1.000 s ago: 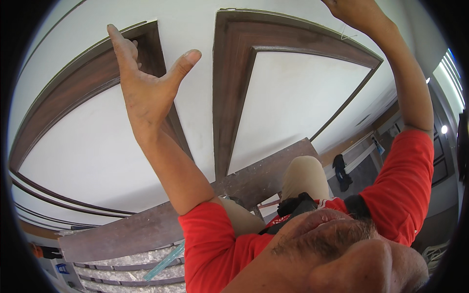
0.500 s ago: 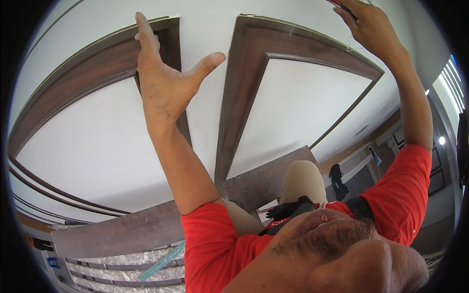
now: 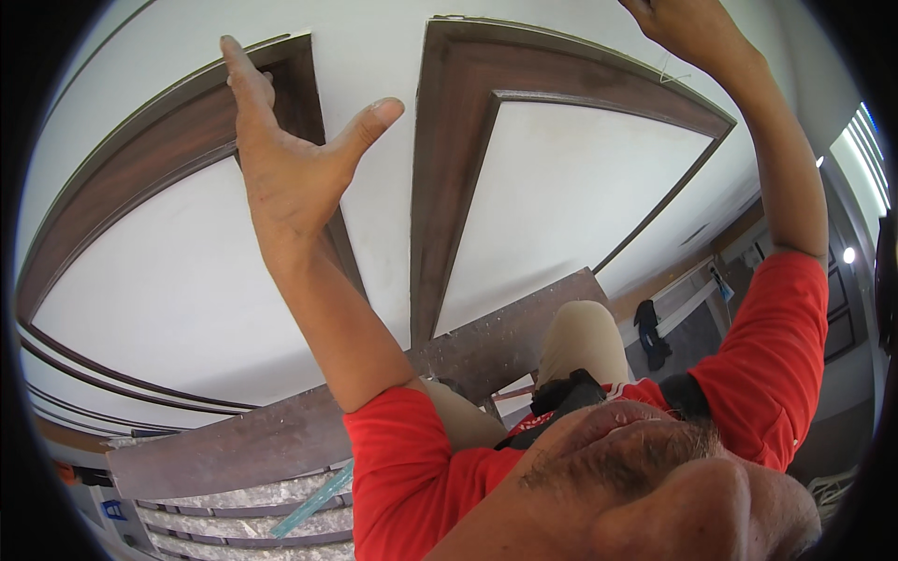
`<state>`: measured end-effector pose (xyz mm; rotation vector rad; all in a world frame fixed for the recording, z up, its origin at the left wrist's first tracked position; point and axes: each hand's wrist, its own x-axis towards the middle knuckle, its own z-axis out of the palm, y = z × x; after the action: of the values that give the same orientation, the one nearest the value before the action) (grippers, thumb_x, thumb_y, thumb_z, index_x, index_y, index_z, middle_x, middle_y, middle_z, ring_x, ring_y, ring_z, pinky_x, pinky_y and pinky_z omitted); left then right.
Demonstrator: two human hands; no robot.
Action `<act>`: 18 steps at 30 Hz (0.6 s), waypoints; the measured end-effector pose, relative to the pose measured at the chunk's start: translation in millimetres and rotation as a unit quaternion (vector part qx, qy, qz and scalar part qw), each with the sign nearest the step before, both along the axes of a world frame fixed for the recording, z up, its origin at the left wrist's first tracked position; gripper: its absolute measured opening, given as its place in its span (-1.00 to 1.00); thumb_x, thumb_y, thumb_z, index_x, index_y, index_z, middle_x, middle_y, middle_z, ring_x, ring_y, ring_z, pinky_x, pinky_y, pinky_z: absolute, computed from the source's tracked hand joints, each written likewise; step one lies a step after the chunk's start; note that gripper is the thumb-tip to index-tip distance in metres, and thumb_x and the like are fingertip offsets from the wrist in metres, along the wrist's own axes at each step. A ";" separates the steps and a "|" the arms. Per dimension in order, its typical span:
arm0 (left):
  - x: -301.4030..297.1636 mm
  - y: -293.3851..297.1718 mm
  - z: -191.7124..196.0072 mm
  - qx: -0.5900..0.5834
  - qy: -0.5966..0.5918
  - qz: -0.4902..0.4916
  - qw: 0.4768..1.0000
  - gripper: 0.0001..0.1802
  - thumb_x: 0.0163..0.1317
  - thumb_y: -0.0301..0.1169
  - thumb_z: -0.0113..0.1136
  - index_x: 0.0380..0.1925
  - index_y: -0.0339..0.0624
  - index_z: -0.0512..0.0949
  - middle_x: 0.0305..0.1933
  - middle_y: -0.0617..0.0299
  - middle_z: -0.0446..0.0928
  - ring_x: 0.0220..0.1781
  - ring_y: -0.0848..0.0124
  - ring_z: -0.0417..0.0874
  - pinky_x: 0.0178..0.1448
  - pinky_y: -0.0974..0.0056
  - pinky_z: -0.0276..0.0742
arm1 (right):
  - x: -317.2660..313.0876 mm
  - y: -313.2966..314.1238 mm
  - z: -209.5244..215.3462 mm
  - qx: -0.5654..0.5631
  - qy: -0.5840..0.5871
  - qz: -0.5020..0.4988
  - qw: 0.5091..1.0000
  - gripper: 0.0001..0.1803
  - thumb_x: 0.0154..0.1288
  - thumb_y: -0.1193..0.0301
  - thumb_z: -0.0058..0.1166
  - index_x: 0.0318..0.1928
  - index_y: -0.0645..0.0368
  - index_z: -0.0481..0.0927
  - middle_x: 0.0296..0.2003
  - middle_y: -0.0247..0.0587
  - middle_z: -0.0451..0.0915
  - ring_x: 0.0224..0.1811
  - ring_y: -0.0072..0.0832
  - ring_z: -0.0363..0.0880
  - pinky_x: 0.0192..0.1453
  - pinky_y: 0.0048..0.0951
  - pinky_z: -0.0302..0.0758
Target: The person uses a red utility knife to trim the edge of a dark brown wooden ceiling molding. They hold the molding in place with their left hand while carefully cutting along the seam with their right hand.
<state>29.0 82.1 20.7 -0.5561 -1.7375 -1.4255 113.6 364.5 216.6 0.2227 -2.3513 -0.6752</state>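
My left hand is raised in front of the left brown wooden panel frame, thumb out and fingers stretched upward. It holds nothing. Whether its fingertips touch the frame or the white wall, I cannot tell. At the top edge my right hand reaches above the right brown panel frame. Its fingers curl and are partly cut off by the picture's edge, so what they hold is hidden. A thin pale strand sticks out from the right frame's upper edge, below that hand.
A long brown plank runs under me along the wall. Below it lie pale slatted boards and a teal strip. A dark cloth or glove hangs at the right, near a bright window.
Both hands have shifted left in the picture, the right one also upward. The small red and dark thing seen in the right fingers is now out of the picture.
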 end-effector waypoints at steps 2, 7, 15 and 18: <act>0.2 1.8 0.0 -0.002 0.006 0.000 1.000 0.61 -0.24 0.05 0.77 0.62 -0.35 -0.17 0.55 -0.53 0.12 0.65 -0.25 0.10 0.64 -0.11 0.12 | -2.3 10.8 -3.4 0.031 0.019 0.030 0.999 -0.55 0.53 0.27 0.06 0.30 0.24 0.54 -0.15 0.18 0.74 -0.18 0.08 0.71 0.01 -0.02 0.60; -4.6 -3.5 -3.6 -0.017 0.015 0.009 1.000 0.62 -0.24 0.06 0.77 0.62 -0.36 -0.17 0.53 -0.58 0.13 0.64 -0.25 0.12 0.64 -0.10 0.11 | -0.4 23.4 -5.3 0.008 0.015 0.047 0.999 -0.56 0.52 0.31 0.08 0.30 0.22 0.54 -0.19 0.19 0.73 -0.20 0.09 0.71 -0.04 0.01 0.58; -2.8 -8.2 -1.6 -0.010 0.002 -0.005 1.000 0.62 -0.25 0.06 0.77 0.62 -0.35 -0.17 0.53 -0.58 0.14 0.64 -0.26 0.13 0.62 -0.12 0.14 | 7.0 22.3 -8.0 0.000 0.014 -0.033 0.999 -0.54 0.54 0.29 0.05 0.34 0.20 0.50 -0.21 0.17 0.72 -0.19 0.08 0.70 -0.04 -0.01 0.59; -3.2 -9.0 -0.6 -0.012 -0.002 -0.007 1.000 0.62 -0.25 0.07 0.76 0.62 -0.33 -0.16 0.52 -0.57 0.16 0.63 -0.27 0.15 0.62 -0.12 0.17 | 11.5 15.0 -7.0 -0.003 0.005 -0.108 0.994 -0.53 0.56 0.27 0.02 0.36 0.19 0.47 -0.21 0.16 0.72 -0.19 0.07 0.70 -0.02 0.02 0.58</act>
<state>25.7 73.2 20.2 -0.5792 -1.7593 -1.4190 125.1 379.5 209.6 -0.0379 -2.3887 -0.7698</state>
